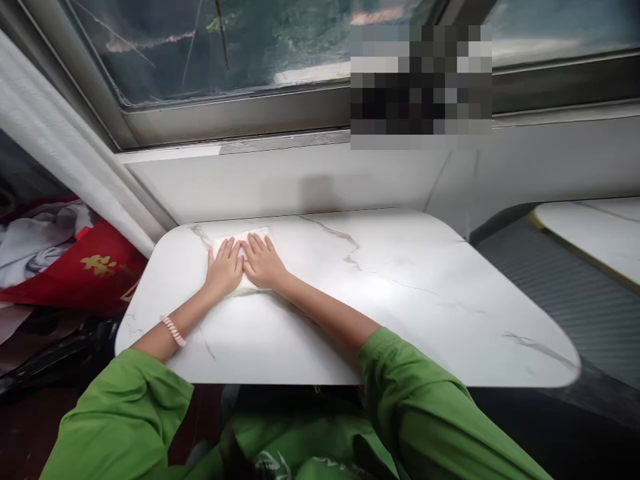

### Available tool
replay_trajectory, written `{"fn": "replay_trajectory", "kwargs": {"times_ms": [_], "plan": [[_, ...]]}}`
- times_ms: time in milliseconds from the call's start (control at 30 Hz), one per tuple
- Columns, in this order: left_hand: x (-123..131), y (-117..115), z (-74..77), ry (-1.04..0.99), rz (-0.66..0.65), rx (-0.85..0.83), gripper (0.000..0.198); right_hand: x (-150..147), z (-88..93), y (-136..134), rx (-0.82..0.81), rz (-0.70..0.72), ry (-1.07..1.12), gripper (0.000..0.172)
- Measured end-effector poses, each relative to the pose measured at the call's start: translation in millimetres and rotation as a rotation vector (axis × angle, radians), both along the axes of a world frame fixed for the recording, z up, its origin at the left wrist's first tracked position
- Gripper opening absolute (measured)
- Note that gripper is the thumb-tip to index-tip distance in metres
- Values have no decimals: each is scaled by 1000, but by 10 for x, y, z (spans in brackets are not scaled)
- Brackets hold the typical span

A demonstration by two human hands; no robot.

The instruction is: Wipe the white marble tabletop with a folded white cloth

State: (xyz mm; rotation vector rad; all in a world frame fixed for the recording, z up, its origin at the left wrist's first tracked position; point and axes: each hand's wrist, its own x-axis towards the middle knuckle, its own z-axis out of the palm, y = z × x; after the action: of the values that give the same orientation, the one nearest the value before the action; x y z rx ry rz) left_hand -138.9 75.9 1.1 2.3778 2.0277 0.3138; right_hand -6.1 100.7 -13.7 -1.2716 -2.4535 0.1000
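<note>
A folded whitish cloth [250, 287] lies on the white marble-patterned table [400, 287], towards its left end. My left hand [225, 269] rests flat on the cloth's left part, fingers stretched forward and slightly apart. Close beside it, my right hand [263, 262] presses flat on the cloth too, its fingers extended and the thumbs almost meeting. Both palms hide much of the cloth; its far edge and near edge show around them. A pink coiled band [173, 331] sits on my left wrist.
A window [225, 53] and a pale wall [240, 180] stand behind the table. To the left are a red bag [105, 267] with gold print and white fabric [40, 240]. At the right, another marble-patterned table [595, 227] stands beyond a grey ribbed surface [545, 287].
</note>
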Motion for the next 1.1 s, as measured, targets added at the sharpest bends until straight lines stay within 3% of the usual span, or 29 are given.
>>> {"fn": "replay_trajectory", "kwargs": {"times_ms": [233,333,433,633,800,933,1100], "plan": [[-1234,-390,87,-1,209,-2,47,-1280,65,-167,-8,201,122,52],[-1522,-355,106,-7,236,7,46,-1568,86,-139,-9,218,142,52],[-1635,-218,121,-6,233,12,46,-1676,89,-34,-14,212,149,51],[-1581,109,154,17,225,3,47,-1668,55,263,-15,154,176,50],[-1393,371,138,28,239,-3,46,-1499,35,517,-19,148,162,50],[-1055,558,92,35,239,-6,46,-1157,21,688,-30,133,132,50],[-336,687,16,81,206,49,46,-429,-22,833,-23,129,80,49]]}}
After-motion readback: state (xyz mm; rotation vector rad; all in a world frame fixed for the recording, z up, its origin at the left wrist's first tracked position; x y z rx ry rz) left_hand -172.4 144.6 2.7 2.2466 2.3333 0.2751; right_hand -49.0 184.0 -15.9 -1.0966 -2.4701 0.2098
